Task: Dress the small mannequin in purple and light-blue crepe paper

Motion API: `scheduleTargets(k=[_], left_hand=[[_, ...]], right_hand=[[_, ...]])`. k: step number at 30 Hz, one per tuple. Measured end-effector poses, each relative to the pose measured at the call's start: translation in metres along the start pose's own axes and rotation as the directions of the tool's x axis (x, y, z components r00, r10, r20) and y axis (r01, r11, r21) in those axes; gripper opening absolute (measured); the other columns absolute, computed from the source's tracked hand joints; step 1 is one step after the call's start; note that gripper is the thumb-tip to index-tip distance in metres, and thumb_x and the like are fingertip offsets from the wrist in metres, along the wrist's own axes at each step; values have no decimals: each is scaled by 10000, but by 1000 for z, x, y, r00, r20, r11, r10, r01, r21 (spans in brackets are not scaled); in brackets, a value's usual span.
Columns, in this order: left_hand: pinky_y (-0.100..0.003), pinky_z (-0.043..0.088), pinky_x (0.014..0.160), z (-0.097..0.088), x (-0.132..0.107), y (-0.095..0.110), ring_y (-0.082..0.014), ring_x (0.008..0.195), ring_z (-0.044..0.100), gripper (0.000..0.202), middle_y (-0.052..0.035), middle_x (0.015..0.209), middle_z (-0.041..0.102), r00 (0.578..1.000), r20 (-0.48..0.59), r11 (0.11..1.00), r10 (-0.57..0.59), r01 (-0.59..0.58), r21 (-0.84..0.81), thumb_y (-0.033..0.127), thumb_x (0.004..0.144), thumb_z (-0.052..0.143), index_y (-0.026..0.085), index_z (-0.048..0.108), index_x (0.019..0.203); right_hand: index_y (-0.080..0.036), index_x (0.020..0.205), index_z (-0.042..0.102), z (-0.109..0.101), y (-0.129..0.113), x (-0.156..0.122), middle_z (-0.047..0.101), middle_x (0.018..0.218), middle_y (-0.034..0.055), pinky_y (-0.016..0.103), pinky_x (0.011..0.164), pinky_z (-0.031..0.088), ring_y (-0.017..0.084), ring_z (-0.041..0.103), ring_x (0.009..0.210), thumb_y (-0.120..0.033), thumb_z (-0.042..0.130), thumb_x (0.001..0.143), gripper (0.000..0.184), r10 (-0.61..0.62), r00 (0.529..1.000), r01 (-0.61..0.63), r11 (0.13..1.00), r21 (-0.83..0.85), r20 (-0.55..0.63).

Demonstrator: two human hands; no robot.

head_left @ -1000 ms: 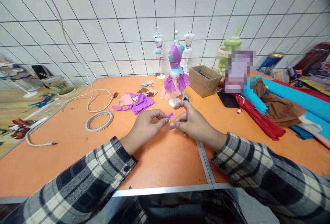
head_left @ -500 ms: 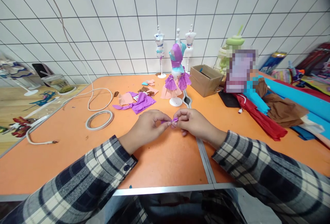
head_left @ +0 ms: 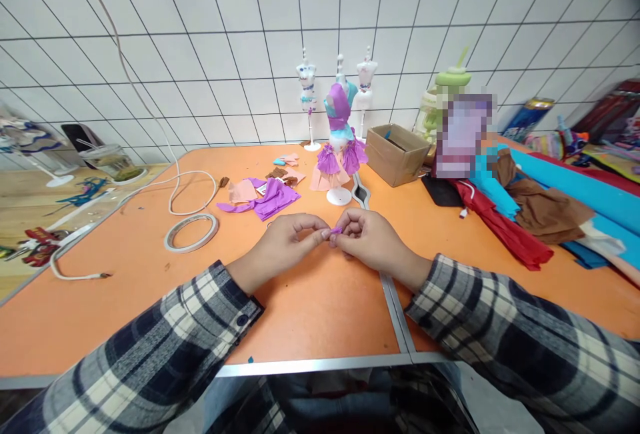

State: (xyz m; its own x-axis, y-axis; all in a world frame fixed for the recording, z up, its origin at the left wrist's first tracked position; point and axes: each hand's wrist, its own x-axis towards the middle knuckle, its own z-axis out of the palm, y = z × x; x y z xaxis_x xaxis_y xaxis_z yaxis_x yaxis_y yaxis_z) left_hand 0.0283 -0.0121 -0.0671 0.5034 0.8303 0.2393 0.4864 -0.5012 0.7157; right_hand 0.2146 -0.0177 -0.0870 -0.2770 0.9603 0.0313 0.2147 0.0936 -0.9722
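Observation:
A small gathered piece of purple crepe paper (head_left: 337, 230) is pinched between the fingertips of both hands, mostly hidden by them. My left hand (head_left: 295, 241) is closed on its left end, thumb against forefinger. My right hand (head_left: 373, 241) grips the other end, with the remaining fingers curled under. Just beyond the hands stands a small white dress-form mannequin (head_left: 340, 134) on a round base, dressed in purple and light blue paper with a ruffled purple and peach skirt. Larger purple paper scraps (head_left: 277, 199) lie to the left of it.
A roll of tape (head_left: 213, 226) and a white cable (head_left: 173, 197) lie left on the orange table. Two mannequins (head_left: 307, 87) stand by the tiled wall. An open cardboard box (head_left: 397, 154), a blurred-out phone (head_left: 463, 134) and red paper (head_left: 505, 227) are on the right.
Less of the purple paper shows between the fingertips now, and my right fingers have curled in closer. The whole view has shifted slightly.

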Motion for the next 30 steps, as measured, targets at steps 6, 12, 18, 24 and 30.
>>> scheduleTargets(k=[6,12,18,24,30], left_hand=[[-271,470,751,3,1,-2,-160,780,621,208,-20,817,680,994,-109,1000,4,-1,27,320,929,506,183,632,836],[-276,471,784,0,3,-5,-158,812,599,203,-18,835,632,987,-154,992,-40,21,-124,355,938,518,180,601,876],[-270,460,761,-1,2,-8,-149,782,576,227,-14,811,608,994,-111,992,-21,7,-125,355,952,494,171,591,863],[-261,436,727,-9,-5,1,-149,757,577,222,-28,806,643,954,201,965,222,-245,95,280,964,454,168,625,876],[-261,432,712,-13,-4,0,-157,746,614,207,-54,817,686,886,411,898,217,-346,271,204,924,470,157,667,883]], right_hand=[[-220,991,584,-1,0,1,618,706,-37,212,499,536,109,600,596,-319,760,739,323,46,998,-55,971,235,43],[-180,907,640,-8,5,4,694,853,42,183,502,552,102,630,663,-334,757,768,238,183,965,-243,893,378,186],[-179,868,652,-12,7,7,676,819,18,184,493,559,82,589,621,-301,782,729,226,184,944,-287,865,411,273],[-172,835,639,-20,6,11,608,726,-14,200,484,538,95,564,613,-305,763,695,230,181,909,-281,931,231,376],[-158,812,664,-22,10,14,621,722,-6,219,595,467,101,551,644,-182,652,768,52,-69,920,133,981,-140,386]])
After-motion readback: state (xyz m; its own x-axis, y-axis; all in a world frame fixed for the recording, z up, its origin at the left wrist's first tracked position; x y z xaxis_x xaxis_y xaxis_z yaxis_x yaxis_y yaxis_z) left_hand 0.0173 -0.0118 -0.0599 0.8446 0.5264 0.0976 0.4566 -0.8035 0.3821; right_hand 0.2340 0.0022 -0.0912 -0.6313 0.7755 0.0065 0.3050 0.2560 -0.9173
